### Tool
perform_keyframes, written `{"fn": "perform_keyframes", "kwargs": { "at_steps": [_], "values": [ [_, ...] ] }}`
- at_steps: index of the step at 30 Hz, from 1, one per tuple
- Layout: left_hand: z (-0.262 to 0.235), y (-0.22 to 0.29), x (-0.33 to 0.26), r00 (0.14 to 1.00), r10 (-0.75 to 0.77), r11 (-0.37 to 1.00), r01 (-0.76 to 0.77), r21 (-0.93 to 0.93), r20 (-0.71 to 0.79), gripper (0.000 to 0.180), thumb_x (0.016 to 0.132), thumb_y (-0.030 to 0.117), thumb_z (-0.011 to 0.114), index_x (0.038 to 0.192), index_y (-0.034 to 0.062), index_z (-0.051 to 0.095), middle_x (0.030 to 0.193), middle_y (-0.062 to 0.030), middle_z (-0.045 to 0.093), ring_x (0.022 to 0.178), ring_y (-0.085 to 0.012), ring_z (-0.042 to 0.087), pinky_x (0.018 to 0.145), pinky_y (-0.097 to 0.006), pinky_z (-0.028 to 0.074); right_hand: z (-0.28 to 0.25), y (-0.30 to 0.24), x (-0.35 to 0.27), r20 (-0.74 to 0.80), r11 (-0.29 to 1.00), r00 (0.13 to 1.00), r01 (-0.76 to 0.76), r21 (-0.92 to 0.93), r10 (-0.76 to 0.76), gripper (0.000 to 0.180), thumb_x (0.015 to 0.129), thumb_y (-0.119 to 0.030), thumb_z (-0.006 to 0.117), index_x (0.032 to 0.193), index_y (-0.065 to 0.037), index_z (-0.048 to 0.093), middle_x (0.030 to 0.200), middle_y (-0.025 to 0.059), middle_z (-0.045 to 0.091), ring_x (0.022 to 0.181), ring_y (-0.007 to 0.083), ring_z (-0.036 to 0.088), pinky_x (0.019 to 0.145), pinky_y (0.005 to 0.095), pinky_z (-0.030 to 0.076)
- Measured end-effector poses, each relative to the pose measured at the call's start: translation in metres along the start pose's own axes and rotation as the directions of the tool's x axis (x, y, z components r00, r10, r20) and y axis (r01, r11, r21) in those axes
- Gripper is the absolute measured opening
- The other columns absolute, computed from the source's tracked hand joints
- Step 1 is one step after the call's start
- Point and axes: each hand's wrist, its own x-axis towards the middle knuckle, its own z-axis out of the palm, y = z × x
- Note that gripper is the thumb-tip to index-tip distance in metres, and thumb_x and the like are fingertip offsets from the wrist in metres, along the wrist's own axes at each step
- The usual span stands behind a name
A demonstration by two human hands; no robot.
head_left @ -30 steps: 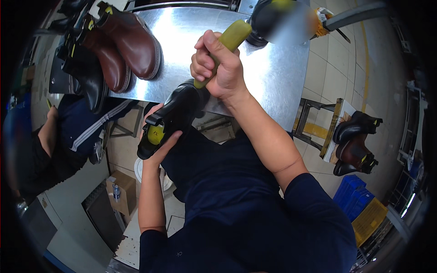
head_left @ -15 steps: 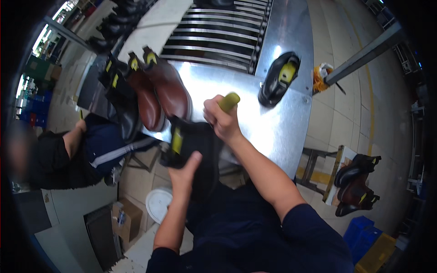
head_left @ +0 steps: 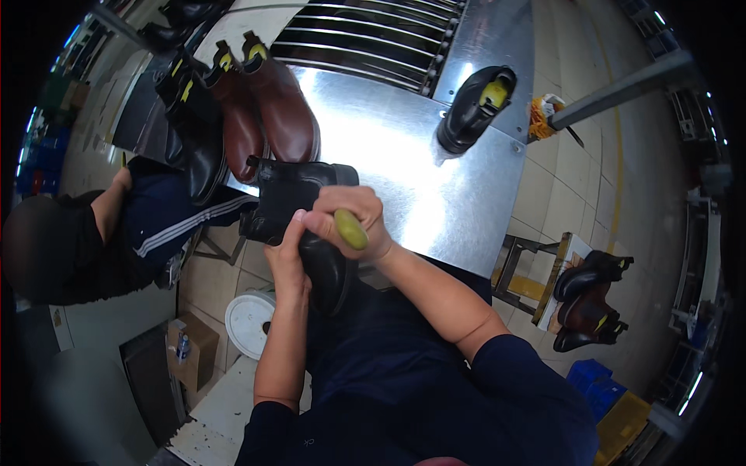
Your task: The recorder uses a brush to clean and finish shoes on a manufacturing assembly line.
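In front of my body a black ankle boot (head_left: 289,193) lies on its side with its toe toward me. My left hand (head_left: 289,262) is closed around the boot from below, its thumb pressed along the upper. My right hand (head_left: 356,203) is a fist around a tool with an olive-green rounded handle (head_left: 352,231). The tool's working end is hidden by the fist and the boot, so its kind cannot be made out. Both hands are close together over the boot's side. Just beyond stand two brown boots (head_left: 289,120) and black boots (head_left: 203,159) on the bench's left side.
The shiny metal bench (head_left: 404,194) carries another black boot (head_left: 475,113) at its right. Beyond lies a roller conveyor (head_left: 365,39). A person in dark clothing (head_left: 78,248) works at the left. Several boots (head_left: 590,299) rest on a low stand at the right, and a white round lid (head_left: 249,322) is below left.
My right hand has come down and toward me from above the bench onto the boot, the green-handled tool still in it. The boot has shifted slightly left in my left hand.
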Motion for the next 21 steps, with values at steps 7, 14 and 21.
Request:
{"fn": "perform_keyframes", "kwargs": {
  "at_steps": [7,14,21],
  "values": [
    [0.016,0.011,-0.012,0.926,0.224,0.854,-0.337,0.397,0.304,0.041,0.083,0.009,0.085,0.117,-0.0049,0.069,0.108,-0.0088,0.074,0.096,-0.0152,0.069,0.089,-0.03,0.054,-0.034,-0.042,-0.103,-0.019,0.858,0.861,-0.506,0.091,0.509,0.014,0.093,-0.014,0.07,0.085,-0.002,0.07,0.072,0.0027,0.06,0.064,0.0116,0.056,0.059,0.029,0.045],
    [0.068,0.054,-0.013,0.272,0.142,0.347,-0.914,0.21,0.952,0.06,0.069,0.014,0.081,0.128,0.0065,0.067,0.128,-0.0146,0.069,0.122,-0.0343,0.065,0.106,-0.047,0.048,-0.147,-0.096,-0.125,-0.498,0.831,0.693,-0.545,0.112,0.521,0.04,0.1,-0.015,0.062,0.134,0.005,0.054,0.068,-0.0001,0.054,0.061,0.0074,0.051,0.059,0.0245,0.042],
    [0.092,0.032,-0.044,0.279,-0.109,-0.133,-0.955,0.264,0.954,0.056,0.077,0.015,0.074,0.132,0.0213,0.068,0.151,-0.01,0.053,0.149,-0.0416,0.036,0.122,-0.065,0.018,-0.18,-0.094,-0.112,-0.59,0.83,0.585,-0.366,0.421,0.557,0.025,0.101,-0.023,0.064,0.113,-0.001,0.06,0.062,-0.0001,0.043,0.049,0.0097,0.043,0.049,0.0269,0.039]
  ]
}}
